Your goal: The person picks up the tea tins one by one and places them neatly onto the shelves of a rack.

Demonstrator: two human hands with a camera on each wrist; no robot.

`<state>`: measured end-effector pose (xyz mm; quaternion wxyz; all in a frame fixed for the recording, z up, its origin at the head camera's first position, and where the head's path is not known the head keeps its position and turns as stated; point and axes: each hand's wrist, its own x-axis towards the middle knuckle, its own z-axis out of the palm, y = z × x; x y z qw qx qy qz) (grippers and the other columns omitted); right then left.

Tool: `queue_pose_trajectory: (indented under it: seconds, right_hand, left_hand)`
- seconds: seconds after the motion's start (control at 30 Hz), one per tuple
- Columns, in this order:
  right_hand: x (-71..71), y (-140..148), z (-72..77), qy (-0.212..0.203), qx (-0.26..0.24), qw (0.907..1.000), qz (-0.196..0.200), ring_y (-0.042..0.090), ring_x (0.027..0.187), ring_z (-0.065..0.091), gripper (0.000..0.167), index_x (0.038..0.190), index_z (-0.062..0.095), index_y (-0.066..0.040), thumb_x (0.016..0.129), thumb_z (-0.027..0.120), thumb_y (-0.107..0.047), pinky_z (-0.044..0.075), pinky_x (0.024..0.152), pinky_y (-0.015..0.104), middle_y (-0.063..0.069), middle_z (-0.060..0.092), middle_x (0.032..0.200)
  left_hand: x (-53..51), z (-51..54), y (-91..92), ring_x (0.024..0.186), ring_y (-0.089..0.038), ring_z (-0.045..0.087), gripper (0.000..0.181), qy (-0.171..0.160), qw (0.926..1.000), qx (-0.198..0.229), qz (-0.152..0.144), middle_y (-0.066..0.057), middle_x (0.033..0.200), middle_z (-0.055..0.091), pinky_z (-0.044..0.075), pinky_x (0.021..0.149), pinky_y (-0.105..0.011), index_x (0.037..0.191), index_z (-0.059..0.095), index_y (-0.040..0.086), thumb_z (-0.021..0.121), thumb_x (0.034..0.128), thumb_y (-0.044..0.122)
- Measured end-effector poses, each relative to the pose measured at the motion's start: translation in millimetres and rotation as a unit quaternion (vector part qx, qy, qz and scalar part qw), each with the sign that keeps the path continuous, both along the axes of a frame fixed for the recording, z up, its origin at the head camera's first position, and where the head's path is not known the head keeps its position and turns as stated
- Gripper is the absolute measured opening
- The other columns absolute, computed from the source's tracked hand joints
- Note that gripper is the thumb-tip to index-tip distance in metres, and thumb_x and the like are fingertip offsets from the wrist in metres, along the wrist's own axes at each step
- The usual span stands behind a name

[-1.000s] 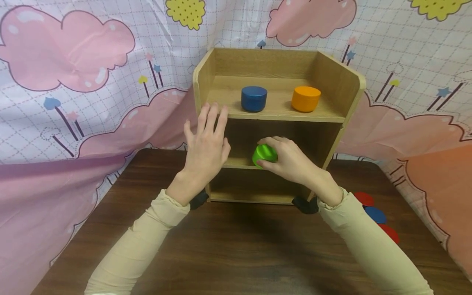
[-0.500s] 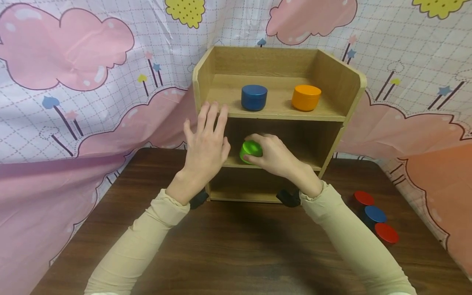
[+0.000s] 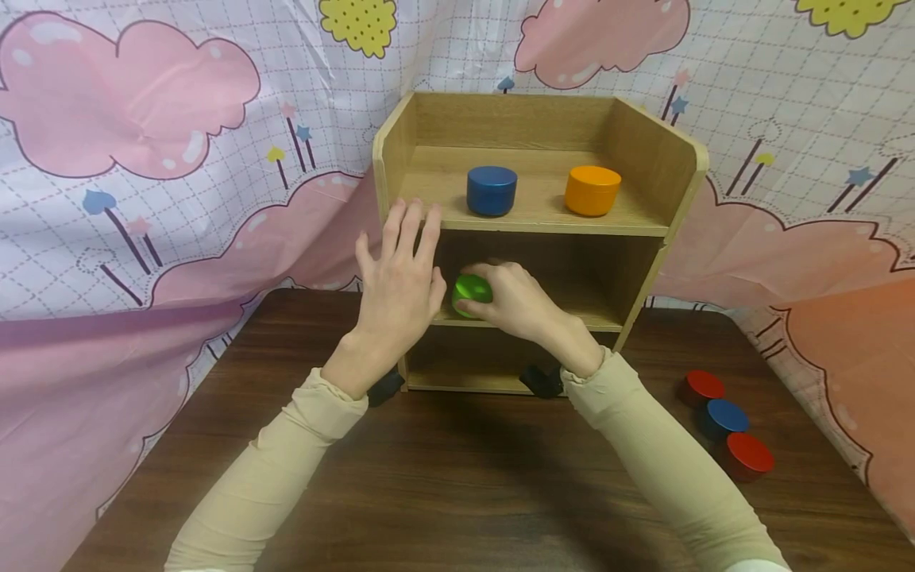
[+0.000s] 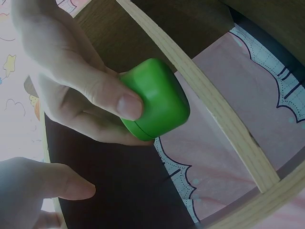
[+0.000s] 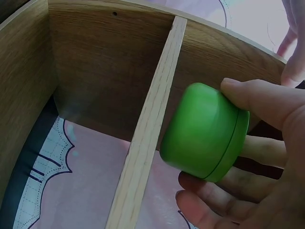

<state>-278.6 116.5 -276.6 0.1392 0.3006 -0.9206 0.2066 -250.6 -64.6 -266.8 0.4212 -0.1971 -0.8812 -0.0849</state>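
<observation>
In the head view, my right hand (image 3: pixel 525 306) grips a small green round tin (image 3: pixel 469 288) at the middle compartment of a wooden shelf unit (image 3: pixel 515 123). The right wrist view shows thumb and fingers pinching that green tin (image 5: pixel 202 131), which lies on its side near the pale shelf edge (image 5: pixel 147 114). My left hand (image 3: pixel 396 290) is flat with fingers straight, resting on the unit's left front edge by the top shelf. Its thumb (image 4: pixel 71 181) appears apart from the green tin (image 4: pixel 155 100) in the left wrist view.
A blue tin (image 3: pixel 492 191) and an orange tin (image 3: pixel 592 191) stand on the top shelf. Two red tins (image 3: pixel 747 455) and another blue tin (image 3: pixel 723 419) sit on the dark wooden table (image 3: pixel 457 492) at right. Patterned cloth (image 3: pixel 179 238) hangs behind.
My right hand has carried the green tin leftward along the middle compartment, nearer to my left hand. The left hand has stayed in place.
</observation>
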Motion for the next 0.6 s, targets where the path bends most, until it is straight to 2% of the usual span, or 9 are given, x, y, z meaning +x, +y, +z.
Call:
queue_pose_trajectory:
  seconds: [0.6]
  right_hand:
    - [-6.1,-6.5,-4.0,-0.013,0.014,0.9997,-0.018,0.018,0.075,0.064,0.049,0.123,0.063,-0.001,0.085,0.073,-0.031,0.054,0.068,0.033,0.011,0.069,0.101]
  left_hand:
    - [-0.3,0.0,-0.4,0.144,-0.029,0.025,0.072,0.005,1.0,-0.001,0.0,-0.013,0.151,0.036,0.026,0.1,-0.069,0.148,0.032,0.011,0.064,0.0834,0.014]
